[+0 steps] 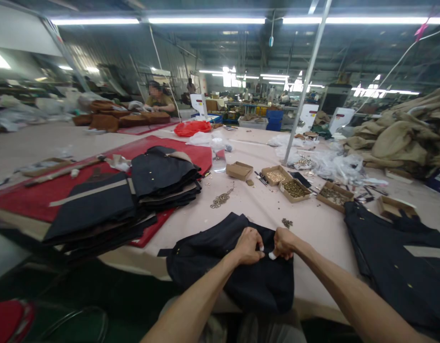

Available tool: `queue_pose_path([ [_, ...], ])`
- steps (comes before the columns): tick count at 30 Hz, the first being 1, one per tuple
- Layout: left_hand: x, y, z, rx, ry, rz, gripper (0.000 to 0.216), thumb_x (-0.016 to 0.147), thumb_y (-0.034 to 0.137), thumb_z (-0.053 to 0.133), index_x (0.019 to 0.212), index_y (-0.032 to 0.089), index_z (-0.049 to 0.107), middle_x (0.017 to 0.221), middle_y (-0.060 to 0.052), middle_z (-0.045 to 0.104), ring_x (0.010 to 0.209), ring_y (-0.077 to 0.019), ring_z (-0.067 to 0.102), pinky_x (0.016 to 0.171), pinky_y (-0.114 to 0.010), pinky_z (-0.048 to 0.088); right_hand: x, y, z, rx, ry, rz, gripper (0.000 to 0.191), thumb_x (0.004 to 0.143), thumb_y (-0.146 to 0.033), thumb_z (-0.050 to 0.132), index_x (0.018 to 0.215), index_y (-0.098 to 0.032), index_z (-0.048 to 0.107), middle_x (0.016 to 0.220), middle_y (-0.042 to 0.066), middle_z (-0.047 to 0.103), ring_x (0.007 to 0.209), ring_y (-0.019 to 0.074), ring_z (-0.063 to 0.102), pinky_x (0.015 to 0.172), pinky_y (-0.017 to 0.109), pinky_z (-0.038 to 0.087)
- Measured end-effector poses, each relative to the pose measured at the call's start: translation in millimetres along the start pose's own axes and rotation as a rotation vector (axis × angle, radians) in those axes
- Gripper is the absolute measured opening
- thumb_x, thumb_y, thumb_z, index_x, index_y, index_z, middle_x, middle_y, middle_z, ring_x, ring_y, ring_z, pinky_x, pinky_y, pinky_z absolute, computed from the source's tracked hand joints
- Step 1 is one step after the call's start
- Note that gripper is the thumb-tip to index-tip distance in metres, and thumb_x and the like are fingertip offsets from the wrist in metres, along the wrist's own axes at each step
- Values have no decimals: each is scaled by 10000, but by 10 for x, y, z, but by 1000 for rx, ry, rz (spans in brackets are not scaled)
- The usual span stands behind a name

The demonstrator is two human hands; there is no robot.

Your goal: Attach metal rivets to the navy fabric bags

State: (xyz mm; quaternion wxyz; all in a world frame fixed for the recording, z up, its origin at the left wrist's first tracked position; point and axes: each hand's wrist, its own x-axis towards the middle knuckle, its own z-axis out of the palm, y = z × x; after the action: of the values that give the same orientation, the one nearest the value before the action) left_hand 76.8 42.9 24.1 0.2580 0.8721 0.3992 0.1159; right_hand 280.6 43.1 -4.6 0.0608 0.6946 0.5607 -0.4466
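Note:
A dark navy fabric piece (205, 257) with small brass-coloured studs lies at the table's front edge and hangs over it towards my lap. On its right part, my left hand (249, 247) is closed, thumb and fingers pinching the cloth. Close beside it, my right hand (283, 244) is curled shut on the same cloth, knuckles up. White wrapping covers some fingertips of both hands. Any small part between the fingers is too hidden to make out. Just beyond my right hand sits a little heap of metal pieces (287, 223).
Stacked dark fabric pieces (162, 171) lie on red sheeting at left. Ahead are small cardboard boxes of metal fittings (294, 189), loose rings (220, 199) and a clear plastic container (219, 159). More dark fabric (394, 262) lies right. A metal pole (307, 81) rises mid-table; a co-worker (158, 101) sits beyond.

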Motion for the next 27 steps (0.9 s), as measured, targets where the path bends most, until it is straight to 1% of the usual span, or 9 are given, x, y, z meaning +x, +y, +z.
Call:
queue_pose_path([
  [4,21,-62,-16,7,0,50,233,634,274,782,817,200,658,996,-39,577,1056,-238,476,946,-352,387,76,-76,-56,-72,-42,65,189,586,-175,757,510,-147,587,488,78,652,454,201,645,435,268,542],
  [9,-31,-63,-110,28,-50,143,241,695,323,767,870,206,651,998,-43,548,1059,-236,455,943,-362,380,19,-111,-56,-62,-39,35,146,574,-175,744,516,-147,612,456,61,628,463,196,644,428,234,513],
  [15,-261,-9,-51,81,155,156,240,732,293,718,913,197,593,1034,-60,520,1086,-243,426,997,-404,349,-176,100,198,57,232,-226,96,571,-163,675,619,-170,592,473,2,598,379,155,578,335,181,367],
  [18,-307,-19,2,81,189,151,262,703,286,724,903,197,580,1028,-65,515,1074,-250,427,1018,-427,341,-258,77,41,101,62,-398,133,580,-151,653,704,-173,611,514,-10,608,414,150,588,353,176,351],
  [20,-314,-42,20,71,201,148,267,690,286,722,891,197,571,1017,-68,513,1066,-254,431,1018,-435,346,-209,-101,-201,159,-63,-553,146,634,-175,635,780,-173,628,578,-5,636,474,145,608,407,182,388],
  [21,-318,-56,26,65,207,149,268,685,287,720,885,196,565,1015,-69,512,1067,-257,432,1018,-439,348,-133,-239,-335,191,-60,-629,139,677,-197,619,814,-174,631,607,-3,646,501,140,611,439,186,405],
  [22,-321,-72,33,59,212,149,272,680,290,719,880,196,560,1014,-71,512,1068,-260,432,1018,-442,350,-18,-402,-464,215,-7,-693,132,718,-219,600,837,-174,630,628,0,651,523,136,609,468,191,416],
  [24,-328,-113,57,46,224,147,289,667,299,723,879,196,554,1019,-74,513,1076,-266,431,1013,-446,355,316,-769,-680,196,199,-771,128,766,-240,574,855,-169,631,653,7,655,563,133,599,525,202,429],
  [27,-313,-233,155,40,233,136,317,656,326,732,883,193,556,1030,-75,521,1076,-267,435,980,-437,373,945,-1319,-874,-6,503,-755,152,761,-181,563,870,-157,667,765,43,695,691,153,615,644,222,441],
])
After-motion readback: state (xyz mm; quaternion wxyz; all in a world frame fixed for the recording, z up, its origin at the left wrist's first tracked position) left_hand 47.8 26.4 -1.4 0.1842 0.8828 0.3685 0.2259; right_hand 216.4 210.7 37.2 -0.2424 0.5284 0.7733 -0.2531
